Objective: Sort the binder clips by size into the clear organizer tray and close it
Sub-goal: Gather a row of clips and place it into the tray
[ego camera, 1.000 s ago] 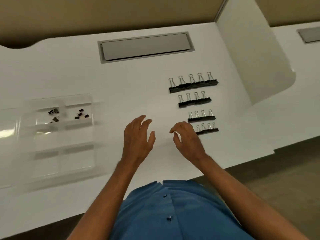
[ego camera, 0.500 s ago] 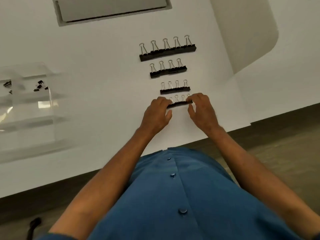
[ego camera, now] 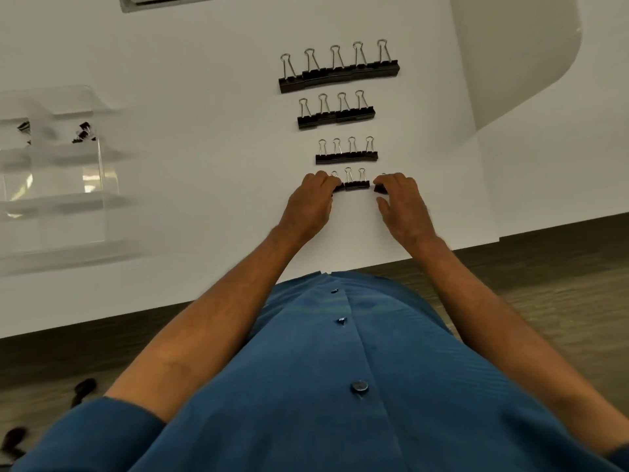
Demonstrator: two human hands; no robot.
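Note:
Black binder clips lie in rows on the white table, largest farthest: a largest row [ego camera: 338, 74], a second row [ego camera: 336, 115], a third row [ego camera: 346, 155] and the nearest, smallest row [ego camera: 356, 184]. My left hand [ego camera: 311, 202] pinches the clip at the left end of the nearest row. My right hand [ego camera: 401, 206] pinches the clip at its right end, drawn slightly away from the others. The clear organizer tray [ego camera: 64, 172] stands open at the far left, blurred, with a few tiny clips [ego camera: 83, 132] in its far compartments.
A grey recessed panel [ego camera: 143, 0] sits at the table's far edge. A white divider panel [ego camera: 517, 56] rises at the right. The table's front edge [ego camera: 442, 252] runs just below my hands, with dark wooden floor beyond.
The view has swung right and down, pushing the tray to the left edge. Both hands moved from the bare table onto the ends of the nearest clip row; the right-end clip has separated.

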